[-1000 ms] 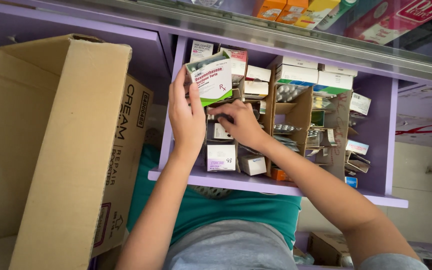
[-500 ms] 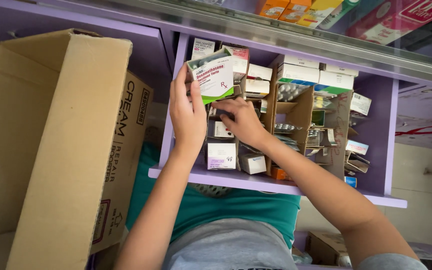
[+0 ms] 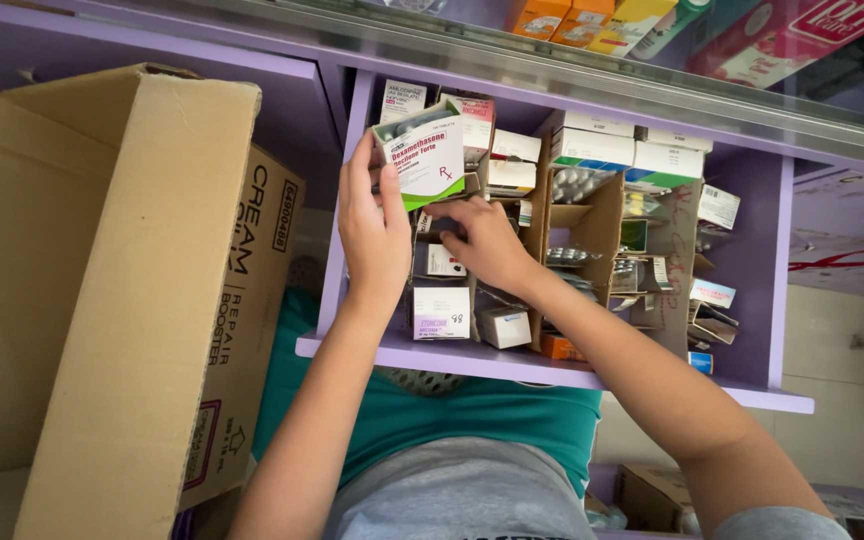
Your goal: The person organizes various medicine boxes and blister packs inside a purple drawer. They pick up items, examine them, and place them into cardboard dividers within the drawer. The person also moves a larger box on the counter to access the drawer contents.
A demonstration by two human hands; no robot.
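My left fingers (image 3: 364,190) are closed round the side of a white-and-green medicine box (image 3: 422,155), holding it tilted just above the packed rows in the purple drawer (image 3: 752,250). My right hand (image 3: 487,245) sits lower, its fingers curled down among the small cartons beneath that box; I cannot tell whether they pinch anything. I judge the step in hand to be sorting stock in the left compartment, with the box lifted clear of its slot. The next move calls for a steady grip and a gap between neighbouring cartons. A cardboard divider (image 3: 592,225) splits the drawer, and a large cardboard carton (image 3: 122,290) stands at left.
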